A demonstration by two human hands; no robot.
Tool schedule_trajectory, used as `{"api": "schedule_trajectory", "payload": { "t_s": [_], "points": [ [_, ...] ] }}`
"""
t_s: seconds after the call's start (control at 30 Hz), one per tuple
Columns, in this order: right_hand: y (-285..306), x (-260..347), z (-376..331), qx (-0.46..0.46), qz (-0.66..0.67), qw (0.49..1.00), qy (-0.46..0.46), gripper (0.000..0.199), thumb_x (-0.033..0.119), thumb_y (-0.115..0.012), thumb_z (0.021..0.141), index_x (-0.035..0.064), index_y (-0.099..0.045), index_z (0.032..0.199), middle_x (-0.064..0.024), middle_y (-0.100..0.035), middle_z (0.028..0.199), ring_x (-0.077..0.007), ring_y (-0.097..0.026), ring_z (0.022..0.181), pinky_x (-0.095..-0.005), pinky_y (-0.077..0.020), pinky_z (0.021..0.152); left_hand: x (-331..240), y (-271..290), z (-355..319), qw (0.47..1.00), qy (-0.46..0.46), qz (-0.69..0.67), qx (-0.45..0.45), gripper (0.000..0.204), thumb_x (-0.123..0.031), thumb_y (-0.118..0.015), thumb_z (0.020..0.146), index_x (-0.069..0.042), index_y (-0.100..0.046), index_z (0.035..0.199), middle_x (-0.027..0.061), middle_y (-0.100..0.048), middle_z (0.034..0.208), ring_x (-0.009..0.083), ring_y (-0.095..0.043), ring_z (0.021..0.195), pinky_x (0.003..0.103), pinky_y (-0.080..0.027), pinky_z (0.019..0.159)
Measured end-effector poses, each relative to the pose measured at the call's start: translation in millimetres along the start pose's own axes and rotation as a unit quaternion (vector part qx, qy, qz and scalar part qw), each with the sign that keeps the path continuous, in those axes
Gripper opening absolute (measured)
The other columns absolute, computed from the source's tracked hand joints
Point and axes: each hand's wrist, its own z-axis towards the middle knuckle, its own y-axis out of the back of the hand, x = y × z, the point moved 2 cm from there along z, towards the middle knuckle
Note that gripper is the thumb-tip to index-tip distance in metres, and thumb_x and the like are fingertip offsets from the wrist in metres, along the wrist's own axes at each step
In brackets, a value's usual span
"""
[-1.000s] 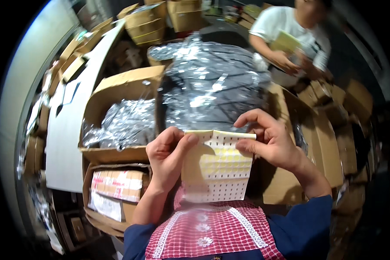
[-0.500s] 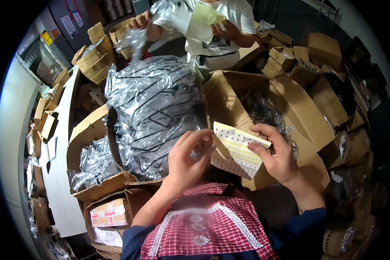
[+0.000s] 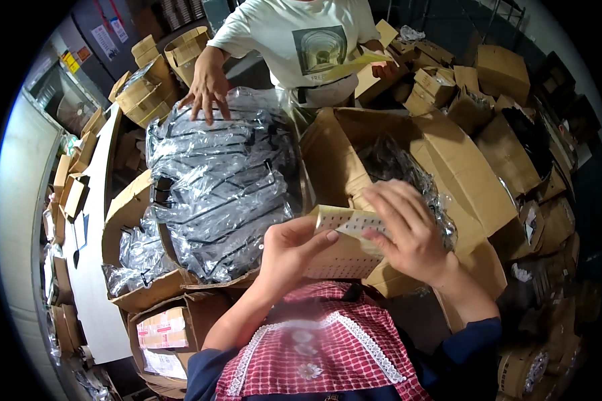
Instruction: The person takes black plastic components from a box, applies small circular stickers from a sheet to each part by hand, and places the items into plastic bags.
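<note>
Cream sticker sheet (image 3: 346,230) between both hands

Open cardboard boxes (image 3: 448,167) crowd the floor — bagged black goods (image 3: 214,194) heaped on them

Stacked cardboard boxes (image 3: 495,73), white table (image 3: 90,281)

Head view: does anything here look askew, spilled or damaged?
Mostly clutter. The plastic-wrapped bundles are heaped well above the rim of their cardboard box, bulging out over it. Loose flattened cartons lie scattered at the left. The perforated sheet, held by the left hand and right hand, looks intact.
</note>
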Motion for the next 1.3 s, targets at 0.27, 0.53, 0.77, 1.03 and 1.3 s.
{"api": "schedule_trajectory", "payload": {
  "t_s": [0.27,0.53,0.77,1.03,1.3],
  "points": [
    [-27.9,11.4,-21.9,0.046,0.289,0.942,-0.163,0.045,0.019,-0.073,0.087,-0.0058,-0.059,0.122,-0.0201,-0.068,0.106,-0.0273,-0.070,0.094,-0.0339,-0.0568,0.079,25.6,-7.1,7.0,0.996,0.006,-0.077,0.053,0.024,-0.006,-0.070,0.089,0.004,-0.069,0.110,0.0086,-0.072,0.098,0.0099,-0.064,0.085,0.023,-0.051,0.077],
    [-18.3,4.6,-28.1,0.084,0.316,0.908,-0.262,0.025,0.013,-0.075,0.085,-0.0012,-0.065,0.102,-0.0150,-0.070,0.084,-0.0202,-0.071,0.070,-0.0299,-0.0529,0.057,19.4,16.1,16.6,0.967,-0.234,0.097,-0.023,0.030,-0.003,-0.071,0.086,0.000,-0.066,0.116,0.0094,-0.067,0.115,0.0151,-0.065,0.097,0.025,-0.052,0.084],
    [-19.5,14.7,-26.3,0.105,0.371,0.870,-0.308,0.028,0.011,-0.074,0.087,-0.0041,-0.063,0.108,-0.0116,-0.072,0.094,-0.0088,-0.067,0.084,-0.0247,-0.0532,0.069,19.4,2.9,8.0,0.961,-0.185,0.200,0.054,0.050,-0.002,-0.071,0.087,0.001,-0.049,0.132,0.0132,-0.069,0.103,0.0136,-0.065,0.091,0.025,-0.051,0.078],
    [-37.2,14.9,-42.8,0.019,0.479,0.823,-0.304,0.045,0.011,-0.070,0.089,-0.0024,-0.057,0.130,-0.0146,-0.068,0.118,-0.0163,-0.065,0.105,-0.0283,-0.0548,0.090,31.0,5.8,3.3,0.953,-0.213,0.213,0.044,0.038,-0.001,-0.070,0.089,0.004,-0.050,0.120,0.0133,-0.067,0.101,0.0123,-0.063,0.094,0.026,-0.053,0.081],
    [-40.6,18.5,-42.5,0.056,0.420,0.866,-0.265,0.046,0.013,-0.070,0.090,0.0033,-0.058,0.133,-0.0120,-0.065,0.127,-0.0182,-0.066,0.111,-0.0280,-0.0543,0.090,36.5,9.2,4.8,0.966,-0.205,0.150,0.052,0.022,0.005,-0.066,0.089,0.007,-0.056,0.108,0.0133,-0.062,0.115,0.0147,-0.061,0.103,0.025,-0.050,0.087]
  ]
}}
